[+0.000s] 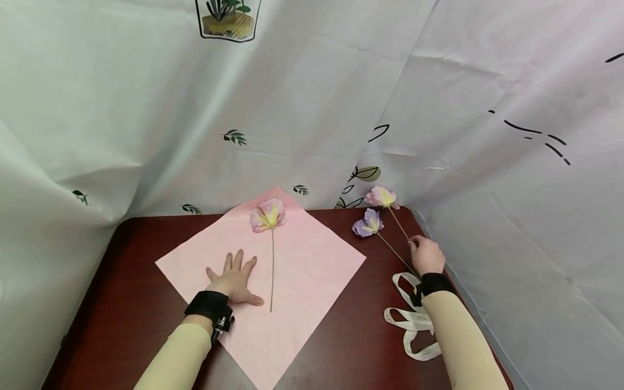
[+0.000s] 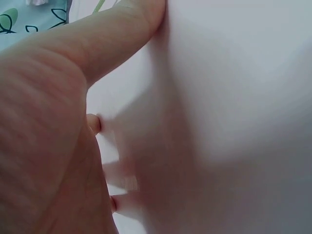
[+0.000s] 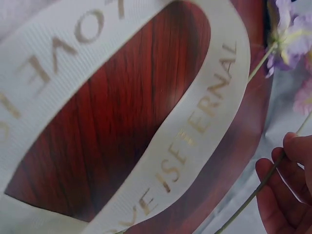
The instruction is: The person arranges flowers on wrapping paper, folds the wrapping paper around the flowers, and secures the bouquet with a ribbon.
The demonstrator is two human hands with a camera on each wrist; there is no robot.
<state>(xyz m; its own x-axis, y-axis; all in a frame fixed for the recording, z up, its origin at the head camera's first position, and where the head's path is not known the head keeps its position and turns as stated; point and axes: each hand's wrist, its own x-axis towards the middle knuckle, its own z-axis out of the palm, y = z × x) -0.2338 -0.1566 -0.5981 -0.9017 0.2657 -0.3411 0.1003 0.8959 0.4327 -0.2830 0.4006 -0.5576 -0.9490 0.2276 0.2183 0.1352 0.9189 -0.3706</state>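
Observation:
A sheet of pink wrapping paper (image 1: 312, 281) lies cornerwise on the table, with a pink flower (image 1: 268, 215) on a long thin stem upon it. My left hand (image 1: 235, 281) rests on the paper left of that stem, fingers spread. At the table's right side my right hand (image 1: 427, 254) pinches the stem (image 3: 253, 195) of a second pink flower (image 1: 382, 197) between thumb and fingers. Beside it lies a purple flower (image 1: 369, 223), its stem running down toward a white ribbon (image 1: 414, 320). The ribbon bears gold lettering in the right wrist view.
The dark red wooden table (image 1: 122, 303) has rounded far corners. A white printed cloth (image 1: 302, 97) hangs behind it and along the right side. Loops of the ribbon lie partly under my right forearm (image 1: 460, 336).

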